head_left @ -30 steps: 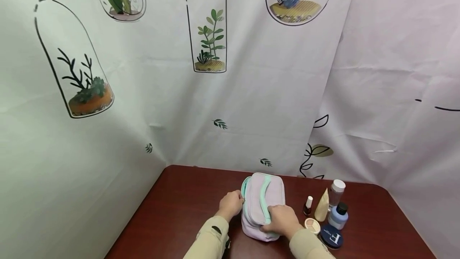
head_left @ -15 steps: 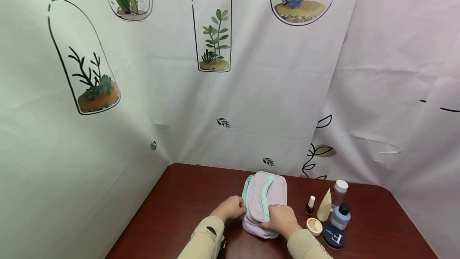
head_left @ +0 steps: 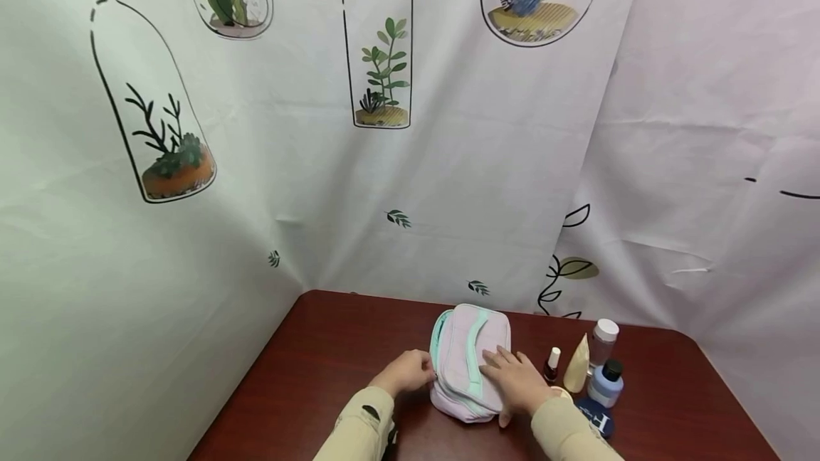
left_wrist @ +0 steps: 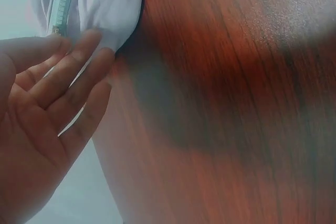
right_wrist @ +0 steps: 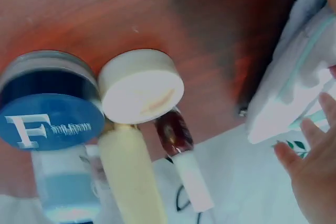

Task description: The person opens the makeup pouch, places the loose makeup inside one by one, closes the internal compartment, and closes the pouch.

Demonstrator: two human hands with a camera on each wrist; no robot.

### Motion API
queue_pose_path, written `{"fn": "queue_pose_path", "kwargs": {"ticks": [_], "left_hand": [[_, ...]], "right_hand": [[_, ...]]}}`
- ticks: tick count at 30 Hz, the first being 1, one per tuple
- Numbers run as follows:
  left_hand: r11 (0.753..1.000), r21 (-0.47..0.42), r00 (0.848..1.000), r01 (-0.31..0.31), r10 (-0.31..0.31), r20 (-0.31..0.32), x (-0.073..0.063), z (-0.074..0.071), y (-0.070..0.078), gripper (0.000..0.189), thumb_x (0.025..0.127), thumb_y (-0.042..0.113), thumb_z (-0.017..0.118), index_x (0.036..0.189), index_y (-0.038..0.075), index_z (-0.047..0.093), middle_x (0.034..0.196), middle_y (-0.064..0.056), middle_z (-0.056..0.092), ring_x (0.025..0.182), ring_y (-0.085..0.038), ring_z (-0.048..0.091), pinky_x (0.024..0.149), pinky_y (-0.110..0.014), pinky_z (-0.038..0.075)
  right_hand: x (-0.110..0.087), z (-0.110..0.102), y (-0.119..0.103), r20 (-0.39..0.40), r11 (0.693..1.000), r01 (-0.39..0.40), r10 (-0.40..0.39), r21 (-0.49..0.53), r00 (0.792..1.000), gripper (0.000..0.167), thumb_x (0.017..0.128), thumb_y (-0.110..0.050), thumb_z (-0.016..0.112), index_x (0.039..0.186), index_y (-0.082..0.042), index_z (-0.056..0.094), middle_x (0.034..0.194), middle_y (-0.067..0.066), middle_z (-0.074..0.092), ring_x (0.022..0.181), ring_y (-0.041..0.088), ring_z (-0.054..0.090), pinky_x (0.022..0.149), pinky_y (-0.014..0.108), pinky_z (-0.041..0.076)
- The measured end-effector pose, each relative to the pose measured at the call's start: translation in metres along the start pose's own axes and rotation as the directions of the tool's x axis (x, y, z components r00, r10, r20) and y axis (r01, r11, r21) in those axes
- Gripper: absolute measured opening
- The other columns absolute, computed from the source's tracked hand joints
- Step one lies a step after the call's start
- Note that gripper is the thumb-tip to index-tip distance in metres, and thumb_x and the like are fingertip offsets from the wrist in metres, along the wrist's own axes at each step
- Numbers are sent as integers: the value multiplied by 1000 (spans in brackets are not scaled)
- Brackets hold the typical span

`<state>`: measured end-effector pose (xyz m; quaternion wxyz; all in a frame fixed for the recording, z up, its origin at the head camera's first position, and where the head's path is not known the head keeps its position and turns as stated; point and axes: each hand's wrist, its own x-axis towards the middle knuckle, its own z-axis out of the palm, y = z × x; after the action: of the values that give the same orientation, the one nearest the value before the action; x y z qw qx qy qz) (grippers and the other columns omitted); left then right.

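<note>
A lavender zip pouch (head_left: 456, 356) with a mint carry strap (head_left: 472, 353) lies on the dark red table (head_left: 359, 333). At its left side my left hand (head_left: 408, 373) has thumb and forefinger together on the zipper pull. The left wrist view shows the mint zipper (left_wrist: 64, 3) running up from those fingertips, the slider just above them and the other fingers loosely extended. My right hand (head_left: 520, 381) rests on the pouch's right part with fingers spread, the thumb lower at its front right side. In the right wrist view those fingers overlap the pouch's pale fabric (right_wrist: 294, 66).
Right of the pouch stand a nail polish bottle (head_left: 552, 364), a cream tube (head_left: 578, 367), a clear white-capped bottle (head_left: 604, 341) and a blue black-capped bottle (head_left: 605, 384). A round pan of makeup (right_wrist: 142, 87) sits beside a navy case (right_wrist: 58, 121). A printed curtain (head_left: 384, 255) hangs behind.
My right hand has let go of the pouch's front edge near the strap, shifted right and spread its fingers on top. My left hand stays at the left side.
</note>
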<state>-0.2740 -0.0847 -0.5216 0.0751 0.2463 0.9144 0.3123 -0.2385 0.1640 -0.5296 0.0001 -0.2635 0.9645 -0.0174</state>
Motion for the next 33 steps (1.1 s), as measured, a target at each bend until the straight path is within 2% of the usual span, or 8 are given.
{"fn": "queue_pose_path", "kwargs": {"ticks": [4,7,10,13,17,20,25,33], "left_hand": [[1000,9,1000,6,-6,-3,1,-1,-1,20,83,7,61,66,12,51,55,7,45,50,-7,41,49,-23,36],[1000,26,1000,16,-16,-15,2,-3,-2,21,83,7,59,65,13,49,55,6,42,50,-7,39,48,-24,34],[998,41,999,39,-38,-33,1,-6,-5,22,83,8,57,65,13,46,56,6,39,50,-8,37,48,-24,31],[997,44,998,57,-55,-44,0,-9,-9,23,84,8,56,65,14,44,57,5,38,50,-8,36,48,-24,30],[999,27,999,43,-43,-23,-2,-15,-12,23,85,8,55,65,13,44,57,5,37,51,-8,36,49,-24,30],[1000,19,1000,25,-25,-8,-5,-19,-14,22,85,7,55,66,13,44,58,5,37,52,-8,37,50,-24,32],[999,-7,999,35,-35,13,-8,-21,-18,20,83,7,57,66,13,49,58,6,44,52,-7,39,50,-24,33],[993,-108,999,54,-53,11,-14,-16,-22,14,80,4,60,67,6,60,60,-1,62,52,-9,50,49,-22,38]], "right_hand": [[-5,-3,-1,19,1000,0,-1,17,1000,87,45,-14,90,126,-14,57,132,5,51,119,34,46,90,54,37],[-5,-5,-1,-33,1000,12,-12,-1,999,78,49,-8,86,122,-14,60,125,3,57,110,32,53,82,50,42],[-2,-5,-3,-61,1000,20,-20,2,998,72,52,-18,86,119,-13,62,120,2,61,102,29,56,75,46,45],[0,-6,-5,-37,1000,12,-11,20,999,72,53,-27,86,120,-13,62,120,1,61,100,27,56,73,43,45],[4,-9,-7,-32,995,-28,31,97,999,69,57,-29,85,119,-9,63,112,6,63,95,27,58,73,42,47],[8,-11,-10,-52,985,-53,62,167,997,56,58,-31,84,106,-9,65,90,5,64,82,27,58,65,42,46],[18,-13,-20,-124,988,-49,67,149,990,33,66,-45,75,76,-17,60,66,-4,55,68,22,54,58,40,43],[30,-10,-46,-242,987,-143,157,74,957,40,67,-51,70,62,-14,56,60,0,56,60,26,53,57,41,44]]}}
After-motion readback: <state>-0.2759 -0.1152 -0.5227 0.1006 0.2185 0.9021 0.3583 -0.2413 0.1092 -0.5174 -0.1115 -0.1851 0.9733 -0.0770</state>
